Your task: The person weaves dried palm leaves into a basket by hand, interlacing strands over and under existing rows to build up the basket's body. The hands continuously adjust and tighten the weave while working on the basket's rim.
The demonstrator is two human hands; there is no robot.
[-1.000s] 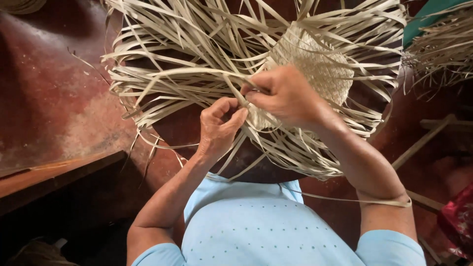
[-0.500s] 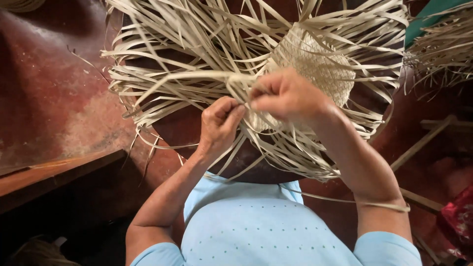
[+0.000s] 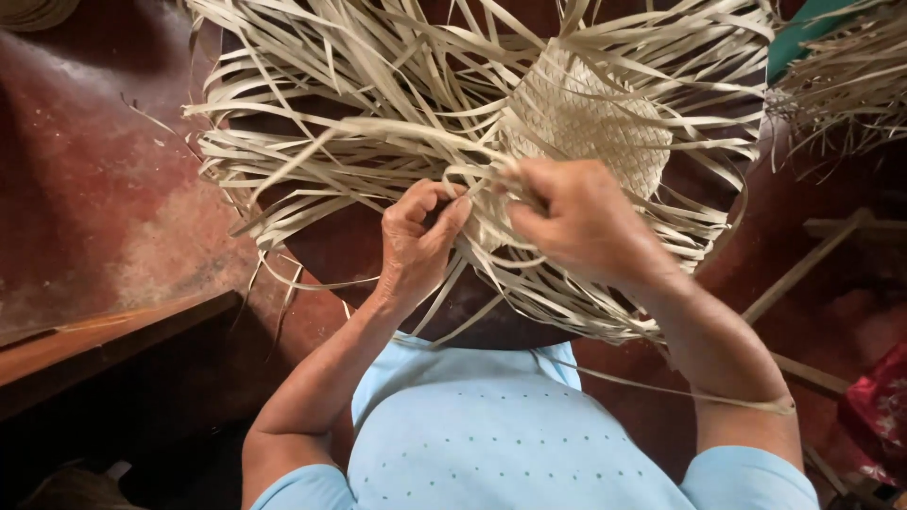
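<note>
A half-woven mat of pale straw (image 3: 586,123) rests on a dark round form (image 3: 359,250), with long loose strips (image 3: 312,142) fanning out all around it. My left hand (image 3: 420,241) pinches a few strips at the near edge of the woven patch. My right hand (image 3: 576,222) lies just to its right, its fingers closed over strips at the same edge. The two hands almost touch. A thin strip loops around my right forearm near the elbow.
A reddish worn floor (image 3: 85,189) spreads to the left. A wooden plank (image 3: 104,331) runs along the lower left. More loose straw (image 3: 850,85) lies at the upper right, with wooden sticks (image 3: 812,264) and red cloth (image 3: 879,406) at the right.
My right hand has shifted slightly down and right over the woven edge. My left hand's fingers have kept working the strips in the same spot.
</note>
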